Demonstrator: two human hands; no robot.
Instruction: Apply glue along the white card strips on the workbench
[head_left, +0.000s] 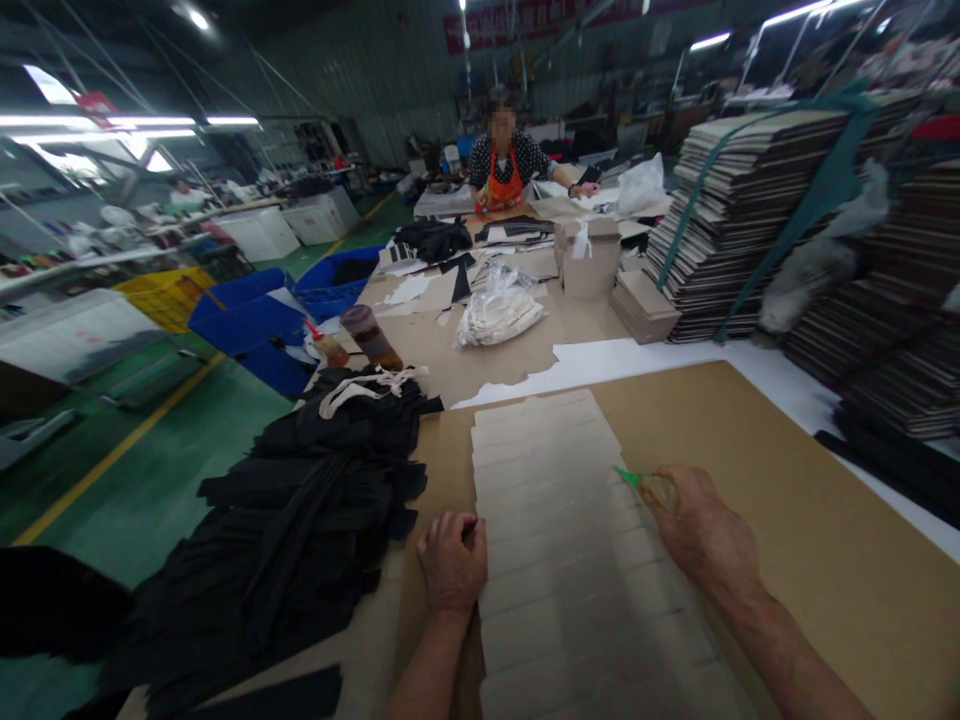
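Pale grey card strips (555,500) lie overlapped like flat shingles in a long column on smooth brown cardboard (787,520). The right hand (701,535) grips a small amber bottle (652,487) with a green nozzle at the column's right edge. The left hand (452,565), curled into a fist, rests on its left edge. Limp black fabric pieces (300,520) are heaped alongside, and a person in an orange apron (502,175) sits far down the workshop table.

The pale strips (555,520) in the middle are matt card on dull brown cardboard (787,480). The black pile (315,510), left, is soft cloth. The little bottle (654,488) is shiny plastic.
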